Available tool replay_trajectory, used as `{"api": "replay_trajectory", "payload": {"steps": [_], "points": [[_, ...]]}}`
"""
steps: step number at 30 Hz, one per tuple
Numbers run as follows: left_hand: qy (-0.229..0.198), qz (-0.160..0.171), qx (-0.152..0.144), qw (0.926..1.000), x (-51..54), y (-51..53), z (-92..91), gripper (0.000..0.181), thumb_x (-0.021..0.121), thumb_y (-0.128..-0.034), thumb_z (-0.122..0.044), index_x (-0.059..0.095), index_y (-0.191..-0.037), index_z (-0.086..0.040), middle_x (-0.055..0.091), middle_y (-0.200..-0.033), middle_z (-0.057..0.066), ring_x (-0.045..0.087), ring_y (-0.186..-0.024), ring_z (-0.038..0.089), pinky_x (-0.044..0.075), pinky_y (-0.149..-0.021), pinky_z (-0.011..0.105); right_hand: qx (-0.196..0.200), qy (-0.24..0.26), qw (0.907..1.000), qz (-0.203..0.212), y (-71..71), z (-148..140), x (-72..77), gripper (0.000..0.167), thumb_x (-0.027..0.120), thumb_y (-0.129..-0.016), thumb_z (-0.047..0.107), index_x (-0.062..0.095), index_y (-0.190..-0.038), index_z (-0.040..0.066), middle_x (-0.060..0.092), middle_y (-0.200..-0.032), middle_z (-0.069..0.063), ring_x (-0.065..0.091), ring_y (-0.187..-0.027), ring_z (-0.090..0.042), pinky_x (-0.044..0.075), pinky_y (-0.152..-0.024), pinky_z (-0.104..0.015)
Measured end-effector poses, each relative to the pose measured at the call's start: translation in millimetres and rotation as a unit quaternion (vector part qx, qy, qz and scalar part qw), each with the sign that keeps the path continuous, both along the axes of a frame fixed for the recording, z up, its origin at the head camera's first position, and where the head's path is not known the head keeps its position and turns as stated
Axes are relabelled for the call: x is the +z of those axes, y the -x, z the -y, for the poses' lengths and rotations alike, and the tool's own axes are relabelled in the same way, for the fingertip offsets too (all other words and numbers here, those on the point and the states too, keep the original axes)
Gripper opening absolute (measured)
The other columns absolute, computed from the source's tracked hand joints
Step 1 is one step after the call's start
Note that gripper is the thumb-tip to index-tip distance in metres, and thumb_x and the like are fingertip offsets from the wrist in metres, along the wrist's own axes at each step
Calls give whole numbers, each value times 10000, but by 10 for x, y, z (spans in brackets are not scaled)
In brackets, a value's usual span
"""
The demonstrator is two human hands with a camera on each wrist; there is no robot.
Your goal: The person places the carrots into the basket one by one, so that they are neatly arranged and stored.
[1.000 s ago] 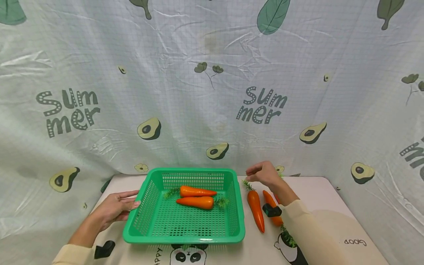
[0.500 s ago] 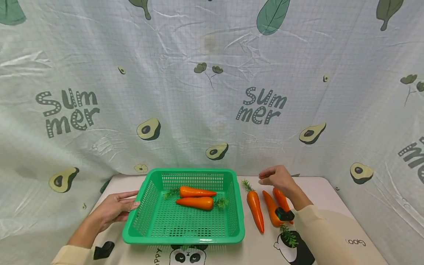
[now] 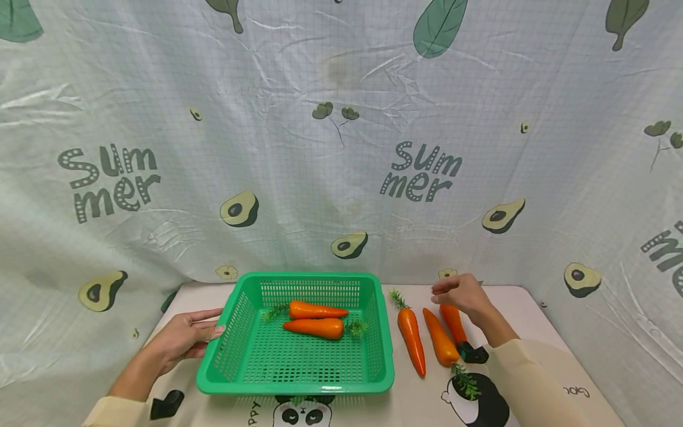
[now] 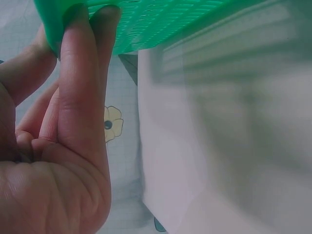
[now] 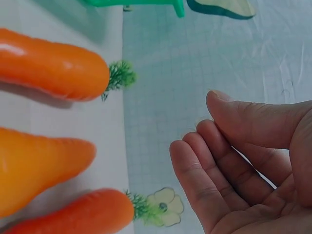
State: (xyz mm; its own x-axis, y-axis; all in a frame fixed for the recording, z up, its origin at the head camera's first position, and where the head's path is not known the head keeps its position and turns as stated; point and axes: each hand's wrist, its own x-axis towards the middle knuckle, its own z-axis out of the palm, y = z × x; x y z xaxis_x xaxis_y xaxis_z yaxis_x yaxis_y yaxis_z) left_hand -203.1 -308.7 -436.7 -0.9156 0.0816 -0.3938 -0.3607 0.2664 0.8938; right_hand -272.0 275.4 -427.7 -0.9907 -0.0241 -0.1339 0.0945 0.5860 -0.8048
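On the left, my left hand (image 3: pixel 178 339) pinches the side rim of a green plastic basket (image 3: pixel 296 388), its thumb over the rim and fingers underneath. In the left wrist view those fingertips meet the basket's green edge (image 4: pixel 48 19). Two orange carrots (image 3: pixel 319 309) with feathery green tops lie inside, pointing opposite ways. Right of the basket, three more lie side by side on the table: a left carrot (image 3: pixel 411 341), a middle carrot (image 3: pixel 440 339) and a right carrot (image 3: pixel 450 320). My right hand (image 3: pixel 464 296), holding nothing, hovers by the right carrot's top, fingers loosely bent.
A white table mat (image 3: pixel 512 308) with panda prints lies under everything. Behind it hangs a pale curtain (image 3: pixel 299 178) with avocado prints, close to the table's far edge. Dark wrist straps show at both cuffs.
My right hand has moved rightward and slightly down, away from the left carrot's leaves and over to the right carrot, uncovering the middle carrot. The left hand and basket stay put.
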Motion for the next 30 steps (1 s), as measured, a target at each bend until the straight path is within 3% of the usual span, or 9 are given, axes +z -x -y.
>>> {"api": "replay_trajectory", "payload": {"steps": [8,14,25,30], "points": [[96,-26,16,9999,10,-2,-12,777,719,-993,-134,288,-1608,66,791,-1174,133,802,-807,184,645,-665,328,-246,-42,9996,117,-66,-126,-98,330,759,-899,94,743,-1199,-42,772,-1146,-168,718,-986,-227,545,-1061,-566],[130,-62,-39,9999,-14,0,6,774,717,-994,-141,293,-1606,69,791,-1177,129,798,-792,173,641,-654,324,-341,56,9994,66,-116,-195,-180,356,789,-889,87,735,-1201,-76,788,-1094,-173,731,-955,-217,590,-999,-518],[191,-66,-55,9998,-13,-2,4,772,712,-999,-151,289,-1609,62,782,-1202,137,798,-801,173,641,-663,324,-685,-132,9973,246,-175,-270,-333,374,789,-901,135,730,-1224,-45,722,-1247,-255,707,-1058,-337,577,-1007,-553],[185,-88,-54,9998,-23,-1,6,765,705,-1003,-144,288,-1610,64,778,-1211,143,799,-804,175,642,-667,327,-771,-150,9967,226,-212,-309,-410,375,778,-909,153,731,-1227,-39,711,-1265,-257,687,-1062,-328,564,-1011,-563]]}}
